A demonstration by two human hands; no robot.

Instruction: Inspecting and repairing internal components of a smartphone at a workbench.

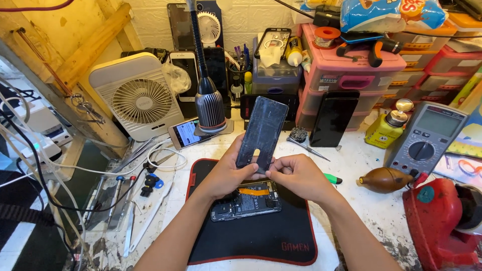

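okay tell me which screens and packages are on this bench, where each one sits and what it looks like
Multimeter: right side, grey, blank pale display.
Lit phone: flat beside the white fan, bright screen.
Snack bag: atop the pink drawers, blue and white.
Yellow bottle: left of the multimeter, metal cap.

Two bare forearms, no sleeves, no gloves

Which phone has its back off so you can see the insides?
The opened phone body lying on the black mat below both hands; its circuit boards and orange ribbon show, unlike the closed phones standing behind.
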